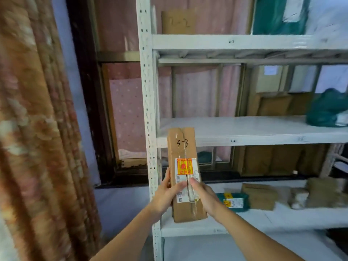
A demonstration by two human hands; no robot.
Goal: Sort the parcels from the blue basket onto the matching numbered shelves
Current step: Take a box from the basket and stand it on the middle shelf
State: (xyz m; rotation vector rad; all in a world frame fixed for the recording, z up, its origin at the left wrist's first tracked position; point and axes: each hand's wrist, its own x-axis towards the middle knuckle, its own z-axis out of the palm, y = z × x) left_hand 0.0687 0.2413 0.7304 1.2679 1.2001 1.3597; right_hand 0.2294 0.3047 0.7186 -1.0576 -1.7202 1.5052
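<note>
A long brown cardboard parcel point(183, 147) stands upright in front of the white shelf unit point(147, 110), marked "3-3" by hand near its top and carrying a red-and-yellow sticker. My left hand point(166, 193) grips its lower left side. My right hand point(204, 196) grips its lower right side, thumb on the white label. The parcel's base is level with the lower shelf point(282, 221). The middle shelf point(244, 129) has small numbers written on its front edge. The blue basket is out of view.
On the lower shelf lie a green parcel point(234, 202) and brown parcels point(259, 196). A green bag point(327, 110) sits on the middle shelf at right, with cardboard boxes point(273, 104) behind. A box marked "2-2" point(178, 21) stands on the top shelf. A patterned curtain point(33, 129) hangs at left.
</note>
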